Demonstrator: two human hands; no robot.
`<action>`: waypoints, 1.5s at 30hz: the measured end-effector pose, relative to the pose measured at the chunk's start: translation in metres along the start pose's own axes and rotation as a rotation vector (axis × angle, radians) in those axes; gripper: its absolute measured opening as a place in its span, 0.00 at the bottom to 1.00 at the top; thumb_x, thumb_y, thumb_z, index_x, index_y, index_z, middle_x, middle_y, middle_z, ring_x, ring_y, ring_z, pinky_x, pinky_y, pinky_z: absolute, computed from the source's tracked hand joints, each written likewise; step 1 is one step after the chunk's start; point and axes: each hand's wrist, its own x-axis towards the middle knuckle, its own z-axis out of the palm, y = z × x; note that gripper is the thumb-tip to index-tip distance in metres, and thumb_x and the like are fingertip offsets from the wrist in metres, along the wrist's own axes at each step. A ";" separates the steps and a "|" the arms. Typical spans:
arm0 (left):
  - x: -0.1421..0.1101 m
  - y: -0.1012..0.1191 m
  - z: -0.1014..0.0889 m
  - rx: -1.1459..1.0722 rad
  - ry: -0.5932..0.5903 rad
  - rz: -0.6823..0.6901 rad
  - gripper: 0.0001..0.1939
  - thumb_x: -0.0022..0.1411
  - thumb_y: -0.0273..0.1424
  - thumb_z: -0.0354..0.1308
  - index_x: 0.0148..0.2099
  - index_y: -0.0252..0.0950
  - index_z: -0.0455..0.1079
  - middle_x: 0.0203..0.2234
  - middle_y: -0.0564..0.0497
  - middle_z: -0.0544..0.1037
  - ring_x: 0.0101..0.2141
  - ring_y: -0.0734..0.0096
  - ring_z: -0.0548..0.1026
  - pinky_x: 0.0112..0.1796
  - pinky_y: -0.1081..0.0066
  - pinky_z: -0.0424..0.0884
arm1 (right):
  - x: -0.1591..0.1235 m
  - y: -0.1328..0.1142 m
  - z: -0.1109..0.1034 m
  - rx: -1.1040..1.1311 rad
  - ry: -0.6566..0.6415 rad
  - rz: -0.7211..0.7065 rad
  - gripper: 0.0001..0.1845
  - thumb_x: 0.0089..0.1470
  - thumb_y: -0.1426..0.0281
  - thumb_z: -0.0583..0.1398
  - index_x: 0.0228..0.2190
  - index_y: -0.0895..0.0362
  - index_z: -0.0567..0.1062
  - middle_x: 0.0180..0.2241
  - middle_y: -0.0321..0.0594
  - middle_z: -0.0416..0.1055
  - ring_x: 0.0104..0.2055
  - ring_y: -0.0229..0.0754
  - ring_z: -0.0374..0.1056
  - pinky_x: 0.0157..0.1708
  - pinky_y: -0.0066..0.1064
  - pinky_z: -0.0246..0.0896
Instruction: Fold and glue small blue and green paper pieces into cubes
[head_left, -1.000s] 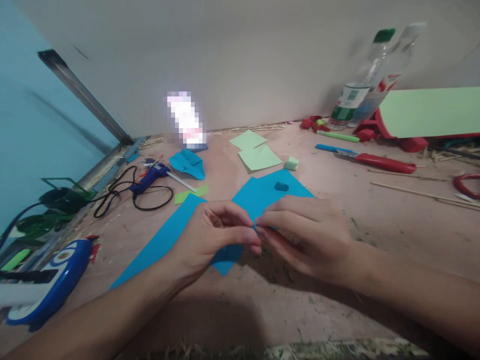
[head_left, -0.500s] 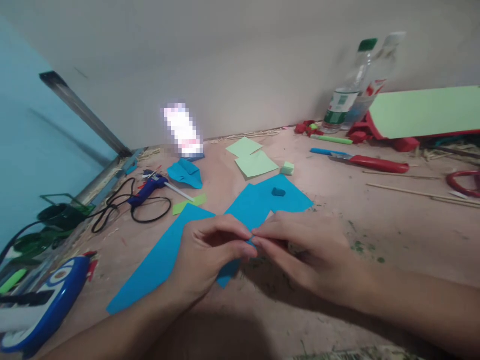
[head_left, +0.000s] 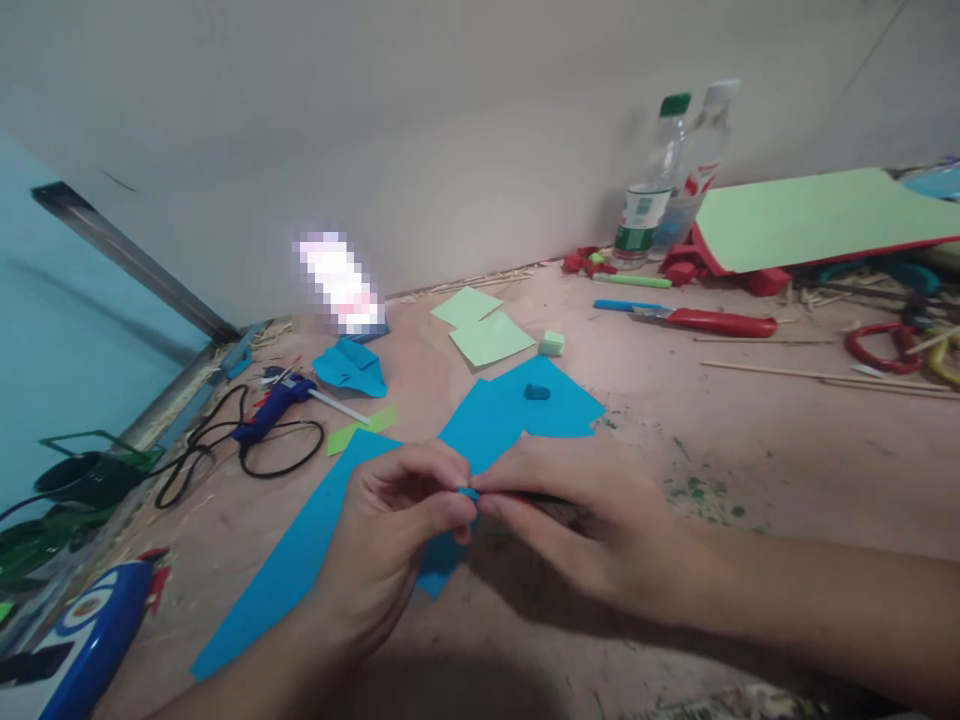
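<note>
Between my fingertips is a small blue piece of paper (head_left: 469,494), mostly hidden by the fingers. My left hand (head_left: 401,525) pinches it from the left with thumb and forefinger. From the right, my right hand (head_left: 581,510) pinches the same piece, so both hands' fingertips meet. Below and beyond them lie blue paper sheets (head_left: 487,420) on the table. A small dark blue folded piece (head_left: 537,392) rests on the far part of the blue paper. Another long blue sheet (head_left: 292,560) lies partly under my left forearm.
Pale green paper squares (head_left: 491,338) and a small green folded block (head_left: 552,344) lie farther back. A blue glue gun (head_left: 274,408) with its cord is at left, near a lit phone (head_left: 341,285). Bottles (head_left: 643,215), a red-handled knife (head_left: 720,321) and scissors (head_left: 881,348) are at right.
The camera view has turned to the right, so the table things appear farther left. Both hands keep pinching the small blue paper, and slightly more of it shows now.
</note>
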 end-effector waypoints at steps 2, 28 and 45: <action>0.001 0.002 0.001 -0.027 -0.028 -0.023 0.14 0.42 0.34 0.85 0.26 0.41 0.82 0.24 0.57 0.78 0.22 0.79 0.73 0.23 0.80 0.71 | 0.002 -0.003 -0.002 0.025 0.001 0.029 0.06 0.66 0.77 0.64 0.37 0.58 0.82 0.31 0.35 0.82 0.29 0.33 0.73 0.30 0.24 0.66; 0.003 -0.003 0.001 0.013 0.138 -0.071 0.12 0.47 0.36 0.82 0.34 0.41 0.86 0.27 0.52 0.86 0.30 0.72 0.81 0.37 0.75 0.78 | 0.003 0.011 -0.004 -0.180 -0.055 -0.101 0.08 0.67 0.79 0.61 0.43 0.61 0.80 0.33 0.40 0.80 0.30 0.36 0.71 0.29 0.28 0.61; 0.004 -0.002 0.000 0.043 0.213 -0.073 0.12 0.45 0.29 0.81 0.29 0.35 0.82 0.24 0.53 0.84 0.26 0.72 0.81 0.33 0.76 0.79 | 0.008 0.017 -0.010 -0.183 -0.175 -0.095 0.09 0.69 0.77 0.59 0.45 0.59 0.80 0.36 0.40 0.80 0.32 0.36 0.72 0.30 0.27 0.61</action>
